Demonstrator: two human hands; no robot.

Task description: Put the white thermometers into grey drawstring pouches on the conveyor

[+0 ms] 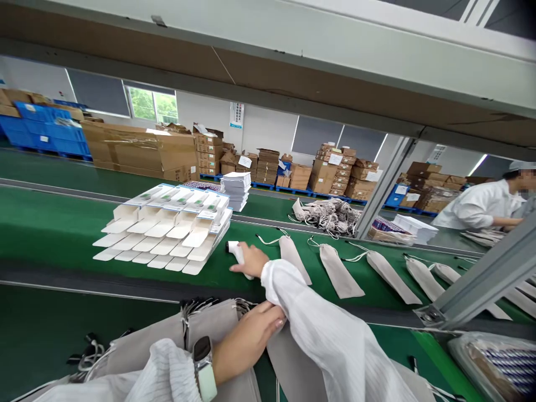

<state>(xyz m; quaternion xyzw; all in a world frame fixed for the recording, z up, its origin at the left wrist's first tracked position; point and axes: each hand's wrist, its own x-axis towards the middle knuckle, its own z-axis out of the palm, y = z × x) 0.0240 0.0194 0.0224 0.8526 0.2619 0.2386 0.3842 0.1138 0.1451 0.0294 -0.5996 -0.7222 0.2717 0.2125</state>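
Observation:
My right hand [250, 260], in a white sleeve, reaches forward onto the green belt [50, 229]. Its fingers are closed on a small white handheld device [234, 249] that lies beside the stacked white cartons [167, 231]. My left hand [251, 335], with a watch on the wrist, rests low in the picture on a pile of grey drawstring pouches [209, 326]. Its fingers are pressed together on a grey pouch where my right sleeve crosses it. That sleeve hides part of the pouch.
A row of flat grey pouches [339, 271] lies along the belt to the right, with a heap of them [330, 215] behind. A stack of white leaflets [237, 188] stands by the cartons. A metal frame post [383, 192] rises at right. A co-worker in white [481, 206] works far right.

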